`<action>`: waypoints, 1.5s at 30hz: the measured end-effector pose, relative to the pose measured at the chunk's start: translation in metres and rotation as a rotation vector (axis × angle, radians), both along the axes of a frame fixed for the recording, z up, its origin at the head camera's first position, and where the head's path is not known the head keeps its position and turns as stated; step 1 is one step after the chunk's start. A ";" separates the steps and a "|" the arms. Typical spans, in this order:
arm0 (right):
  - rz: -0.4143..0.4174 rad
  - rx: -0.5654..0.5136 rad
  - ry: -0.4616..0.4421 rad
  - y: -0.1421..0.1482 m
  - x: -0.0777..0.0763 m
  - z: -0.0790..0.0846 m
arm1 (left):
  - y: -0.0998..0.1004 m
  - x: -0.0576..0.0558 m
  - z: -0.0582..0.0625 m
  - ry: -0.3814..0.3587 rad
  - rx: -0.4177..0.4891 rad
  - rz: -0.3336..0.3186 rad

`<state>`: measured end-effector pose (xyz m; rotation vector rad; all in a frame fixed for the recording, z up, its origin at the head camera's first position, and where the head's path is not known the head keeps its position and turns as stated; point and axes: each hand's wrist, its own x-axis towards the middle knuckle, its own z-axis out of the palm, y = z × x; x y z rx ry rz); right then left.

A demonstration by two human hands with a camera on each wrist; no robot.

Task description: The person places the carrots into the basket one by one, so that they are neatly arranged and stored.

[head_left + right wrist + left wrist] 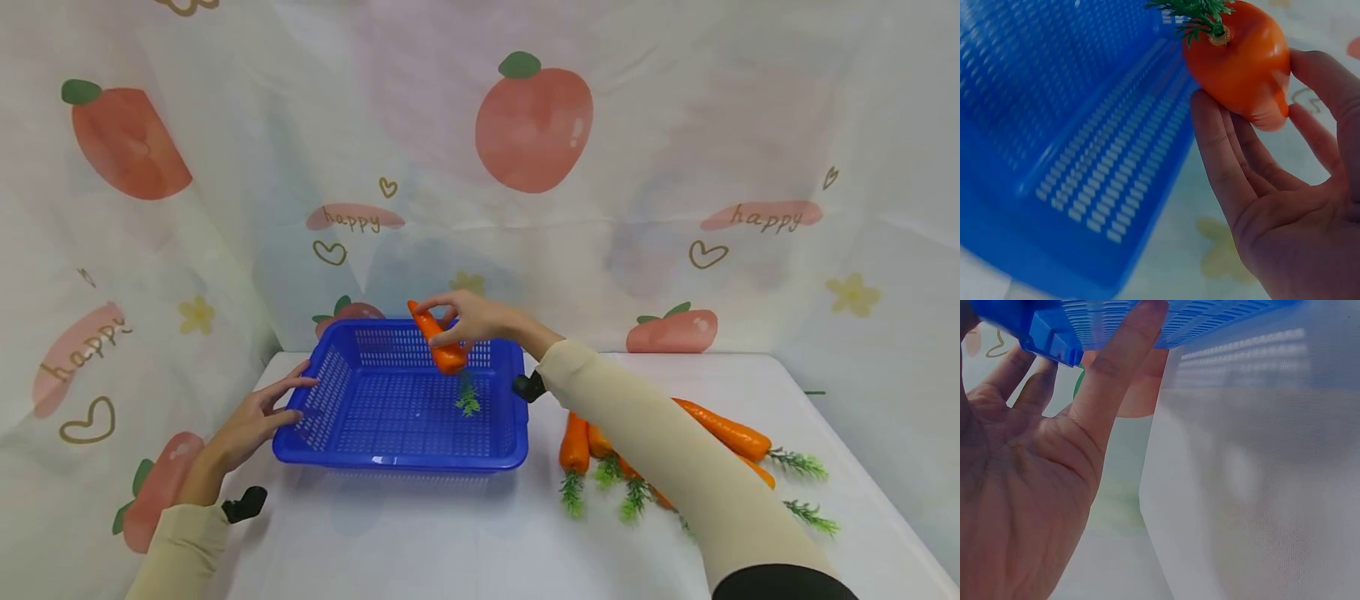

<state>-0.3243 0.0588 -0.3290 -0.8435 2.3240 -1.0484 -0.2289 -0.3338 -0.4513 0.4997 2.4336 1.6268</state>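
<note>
White fruit-printed cloth (600, 50) is hanging behind a white-covered table (390, 542); the bare right hand (480, 318) is pinching an orange, leafy-topped carrot (450, 360) over the right half of a blue perforated plastic basket (401, 460); the bare left hand (251, 423), thumb and fingers spread apart, is touching its left side.

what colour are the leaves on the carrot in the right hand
Green leaves, seen best in the right wrist view.

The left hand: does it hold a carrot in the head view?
No, the left hand touches the basket, while the right hand holds a carrot.
</note>
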 end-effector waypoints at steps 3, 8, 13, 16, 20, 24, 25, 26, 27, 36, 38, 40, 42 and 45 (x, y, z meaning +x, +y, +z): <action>-0.008 -0.029 -0.026 -0.019 -0.002 -0.012 | 0.000 -0.003 -0.001 -0.007 0.014 0.001; -0.039 -0.081 -0.078 -0.051 -0.003 -0.035 | 0.002 -0.004 -0.002 -0.014 0.020 0.002; -0.103 -0.116 -0.150 -0.082 0.000 -0.055 | 0.001 -0.001 -0.001 -0.008 0.002 0.008; -0.139 -0.117 -0.180 -0.099 0.001 -0.066 | 0.000 0.001 0.000 -0.003 -0.006 0.006; -0.194 -0.119 -0.202 -0.116 0.003 -0.077 | -0.002 0.000 0.000 0.004 -0.004 0.000; -0.252 -0.121 -0.220 -0.128 0.005 -0.086 | -0.002 -0.002 -0.001 0.004 0.017 -0.013; -0.264 -0.118 -0.225 -0.130 0.005 -0.088 | -0.003 -0.002 -0.002 -0.001 0.022 -0.013; -0.274 -0.114 -0.230 -0.132 0.006 -0.091 | -0.003 -0.002 -0.002 -0.002 0.027 -0.016; -0.280 -0.110 -0.237 -0.134 0.006 -0.093 | -0.003 -0.002 -0.002 -0.007 0.032 -0.014; -0.316 -0.097 -0.252 -0.150 0.005 -0.108 | -0.002 -0.005 -0.004 -0.015 0.043 -0.008; -0.324 -0.096 -0.256 -0.152 0.006 -0.110 | -0.004 -0.006 -0.006 -0.019 0.046 -0.012; -0.335 -0.096 -0.264 -0.153 0.008 -0.110 | -0.004 -0.007 -0.007 -0.021 0.047 -0.014; -0.340 -0.094 -0.275 -0.154 0.010 -0.110 | -0.005 -0.008 -0.008 -0.016 0.046 -0.017; -0.352 -0.095 -0.289 -0.155 0.012 -0.111 | -0.005 -0.009 -0.009 -0.011 0.044 -0.019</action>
